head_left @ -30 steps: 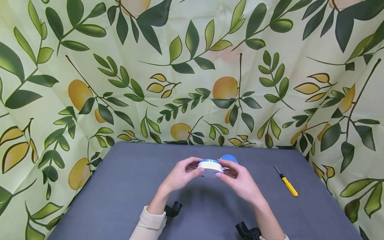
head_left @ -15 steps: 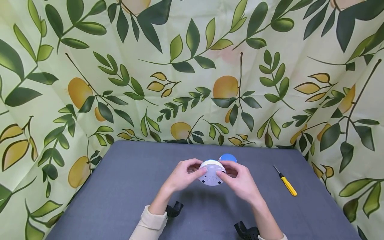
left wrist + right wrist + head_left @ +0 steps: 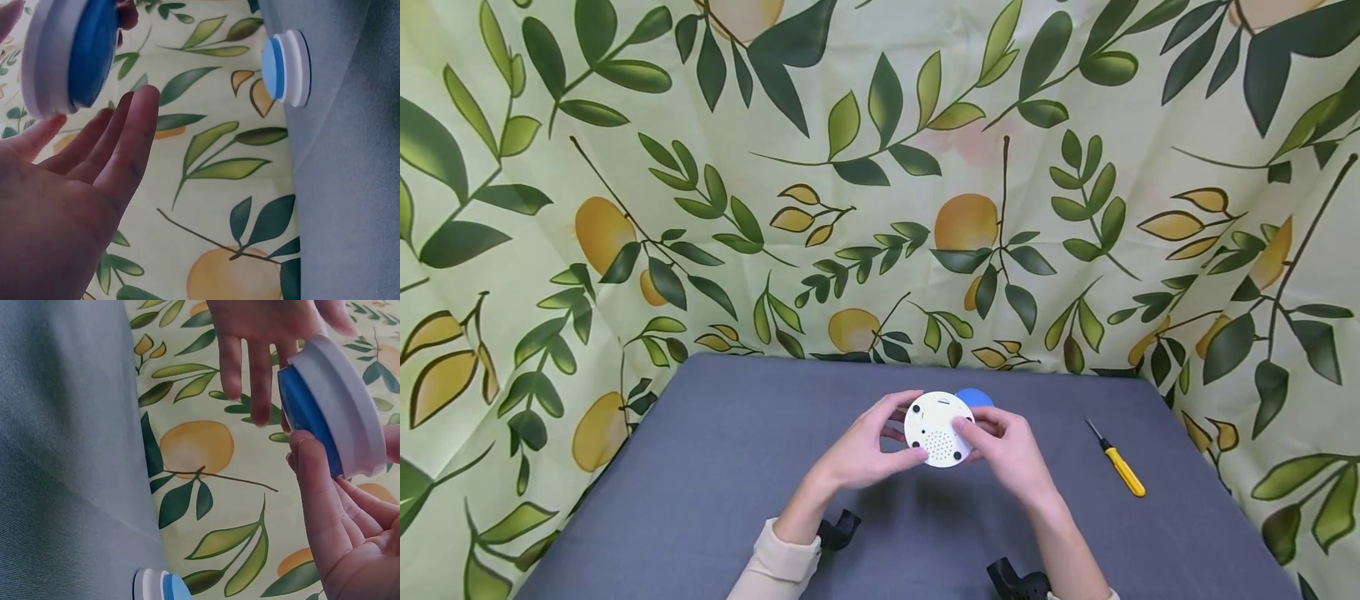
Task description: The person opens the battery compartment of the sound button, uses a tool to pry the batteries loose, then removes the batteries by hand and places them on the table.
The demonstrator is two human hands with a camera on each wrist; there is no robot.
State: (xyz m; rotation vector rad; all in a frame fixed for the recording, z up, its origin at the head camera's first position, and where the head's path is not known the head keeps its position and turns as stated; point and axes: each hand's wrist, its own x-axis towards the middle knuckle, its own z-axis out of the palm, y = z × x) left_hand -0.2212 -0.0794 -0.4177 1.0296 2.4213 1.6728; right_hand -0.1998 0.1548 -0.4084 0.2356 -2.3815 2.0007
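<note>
A round white button device (image 3: 938, 421) is held up over the table, its underside with small holes and dark feet facing the head camera. In the left wrist view its blue top (image 3: 94, 53) shows on the other side. My right hand (image 3: 1011, 454) grips it at the right edge, thumb on the underside and fingers on the blue side (image 3: 306, 419). My left hand (image 3: 865, 446) is at the left, its thumb touching the lower rim; its other fingers are extended and apart from the device. A second blue-and-white button device (image 3: 292, 69) stands on the table behind, partly hidden in the head view.
A screwdriver (image 3: 1123, 469) with a yellow handle lies on the right of the grey table (image 3: 737, 433). Leaf-and-fruit patterned cloth (image 3: 880, 208) hangs behind and at both sides. Black wrist mounts (image 3: 1018, 581) sit on the forearms.
The device has tilted up from nearly level, so its underside now faces the head camera. The left hand's fingers have come away and spread; the right hand keeps its grip.
</note>
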